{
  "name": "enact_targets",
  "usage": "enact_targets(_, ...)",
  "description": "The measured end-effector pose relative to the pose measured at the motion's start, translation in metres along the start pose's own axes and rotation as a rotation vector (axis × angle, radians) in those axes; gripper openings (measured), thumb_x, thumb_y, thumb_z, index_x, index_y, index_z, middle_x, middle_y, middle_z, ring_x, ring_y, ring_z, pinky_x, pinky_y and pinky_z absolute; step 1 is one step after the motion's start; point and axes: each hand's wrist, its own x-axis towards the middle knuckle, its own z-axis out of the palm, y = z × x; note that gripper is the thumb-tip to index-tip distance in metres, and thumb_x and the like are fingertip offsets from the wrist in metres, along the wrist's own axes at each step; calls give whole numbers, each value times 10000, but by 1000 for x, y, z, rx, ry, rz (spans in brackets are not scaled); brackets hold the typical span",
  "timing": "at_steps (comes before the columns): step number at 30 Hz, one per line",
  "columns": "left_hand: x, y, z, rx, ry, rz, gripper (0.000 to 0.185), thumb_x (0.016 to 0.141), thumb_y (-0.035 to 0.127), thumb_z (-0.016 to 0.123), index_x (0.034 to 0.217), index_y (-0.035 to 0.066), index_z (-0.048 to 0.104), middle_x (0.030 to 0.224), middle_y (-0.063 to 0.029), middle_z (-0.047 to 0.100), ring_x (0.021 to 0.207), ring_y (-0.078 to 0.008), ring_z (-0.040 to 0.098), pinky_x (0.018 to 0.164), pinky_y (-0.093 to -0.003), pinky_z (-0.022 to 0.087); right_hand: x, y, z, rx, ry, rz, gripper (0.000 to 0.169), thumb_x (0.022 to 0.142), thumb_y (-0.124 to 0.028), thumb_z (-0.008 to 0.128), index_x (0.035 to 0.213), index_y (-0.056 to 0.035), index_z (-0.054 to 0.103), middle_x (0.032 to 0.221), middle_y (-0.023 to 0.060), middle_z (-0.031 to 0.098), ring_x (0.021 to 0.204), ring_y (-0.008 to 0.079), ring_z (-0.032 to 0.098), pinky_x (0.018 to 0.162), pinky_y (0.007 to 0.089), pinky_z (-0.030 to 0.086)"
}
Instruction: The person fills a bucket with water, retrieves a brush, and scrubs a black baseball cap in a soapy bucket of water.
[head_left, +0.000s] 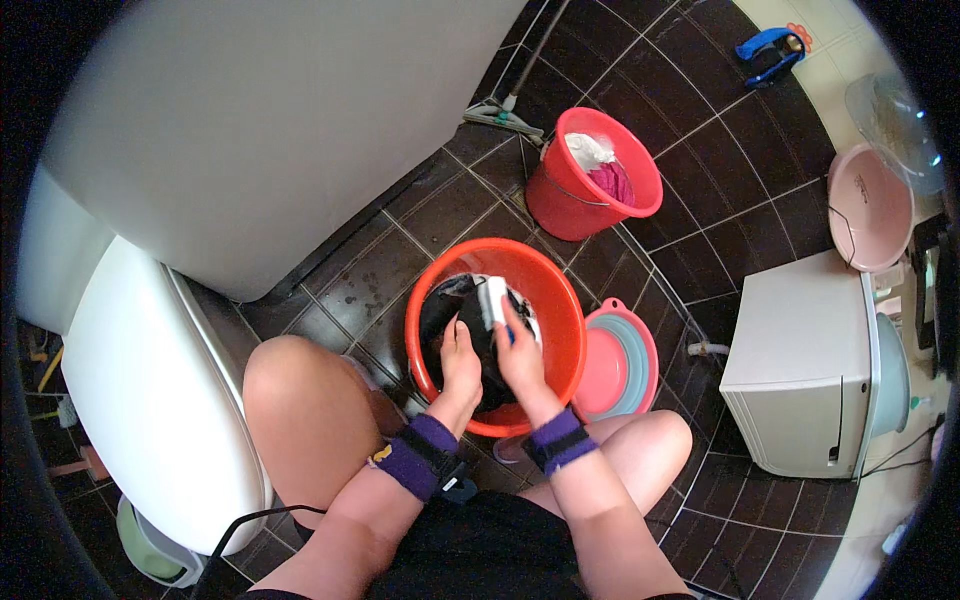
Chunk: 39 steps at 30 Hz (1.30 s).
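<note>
A red-orange plastic basin (566, 315) stands on the floor between my knees, with wet dark cloth (442, 319) lying inside. Over the basin, my left hand (460, 360) grips a black item (474, 319), whose exact kind I cannot tell. My right hand (519, 360) is closed around a white scrub brush (493, 296) with a bit of blue near the fingers. The brush is slightly blurred and lies against the black item. Its bristles are mostly hidden.
A red bucket (559, 202) holding white and magenta cloth stands beyond the basin. A pink and grey-blue collapsible basin (634, 352) is close at right. A white bathtub-like fixture (157, 397) is at left, a white cabinet or appliance (795, 360) at right, and a floor squeegee (502, 118) in the corner.
</note>
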Motion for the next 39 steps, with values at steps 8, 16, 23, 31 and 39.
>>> enact_targets(8, 10, -3, -1, 113, -160, -288, 412, 765, 67, 566, 1162, 43, 457, 1094, -96, 540, 1012, -208, 533, 875, -347, 450, -6, 41, -5, 338, 1, 128, 463, 966, -178, 535, 1406, -59, 454, 1295, 210, 583, 1208, 226, 549, 1005, 304, 399)
enact_targets(16, 13, 13, -8, -60, -214, -528, 494, 953, 537, 492, 1162, 104, 604, 1069, -45, 643, 953, -186, 600, 843, -359, 477, -63, -11, -24, 162, -180, 26, 450, 958, -292, 505, 1406, -283, 463, 969, 272, 657, 918, 441, 631, 814, 462, 509)
enact_targets(23, -2, 0, -7, -90, -184, -375, 392, 1024, 288, 417, 1365, 99, 456, 1269, -98, 568, 1136, -246, 554, 951, -448, 441, -34, 6, -38, -100, -114, 175, 454, 943, -326, 523, 1393, -330, 465, 964, 254, 662, 907, 410, 642, 778, 479, 517)
enact_targets(31, -9, -3, -3, -91, -242, -265, 349, 1025, 283, 425, 1239, 29, 535, 1116, -97, 626, 986, -213, 612, 857, -364, 514, -30, 4, -48, -219, -12, 107, 457, 942, -340, 511, 1396, -317, 460, 766, 232, 661, 708, 419, 645, 634, 517, 516)
enact_targets(39, -20, 17, 5, -2, -172, -256, 360, 1029, 293, 416, 1281, 61, 526, 1191, -75, 609, 1093, -189, 553, 963, -336, 419, -43, -17, -49, -83, -110, 98, 449, 941, -330, 538, 1386, -337, 478, 943, 261, 659, 877, 426, 641, 752, 483, 517)
